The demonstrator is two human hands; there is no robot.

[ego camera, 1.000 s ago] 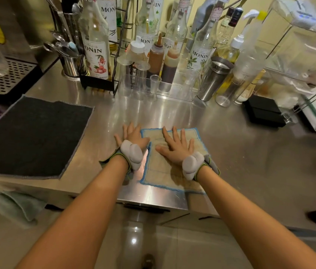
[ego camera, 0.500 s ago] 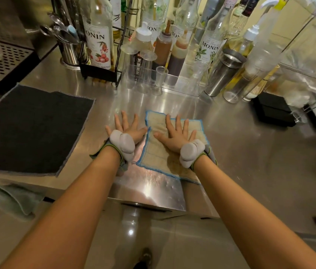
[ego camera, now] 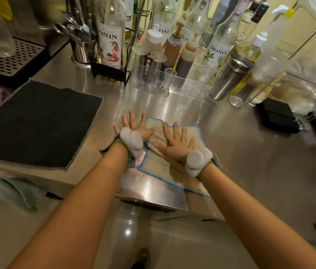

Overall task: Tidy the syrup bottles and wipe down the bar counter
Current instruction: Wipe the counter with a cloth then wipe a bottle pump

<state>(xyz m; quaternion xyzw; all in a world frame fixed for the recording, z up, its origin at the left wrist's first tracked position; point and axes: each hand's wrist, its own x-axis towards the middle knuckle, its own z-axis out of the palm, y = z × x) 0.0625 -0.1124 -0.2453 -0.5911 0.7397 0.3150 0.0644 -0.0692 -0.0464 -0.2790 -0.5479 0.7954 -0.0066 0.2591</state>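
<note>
**Both hands flat on cloth at tabletop's front edge**

R hand [ego camera: 174, 144]: fingers [ego camera: 175, 131] straight & spread, released, gripping nothing, palm pressed flat on the cloth [ego camera: 159, 166]. Thumb sticks out to the left, lying on the cloth. Wrist carries a grey padded device w/ a green-edged strap; forearm runs back toward the lower right corner.

L hand [ego camera: 133, 129]: fingers also straight & fanned, released, pointing away from the body. Most of the palm sits on bare metal just left of the cloth; thumb reaches right & touches the cloth's top-left corner area. Same grey wrist device; forearm runs down to the lower left. Hands close together, not touching, both arms stretched out nearly straight.

Cloth: beige w/ blue stitched edge, lying flat on the steel tabletop [ego camera: 250, 152], near side reaching the front edge. A bit rumpled between the two thumbs.

Syrup bottles stand at the back, well apart from the hands: one w/ a fruit label [ego camera: 111, 41] in a black wire rack [ego camera: 112, 72], another w/ a leaf label [ego camera: 218, 49] further right, more behind, partly blurred. Two brown squeeze bottles [ego camera: 172, 49] between them, clear measuring cups in front. Steel shaker [ego camera: 231, 76] right of the leaf-label bottle, spoon holder [ego camera: 80, 49] left of the rack.

Dark mat [ego camera: 34, 121] lies left of the hands.
</note>
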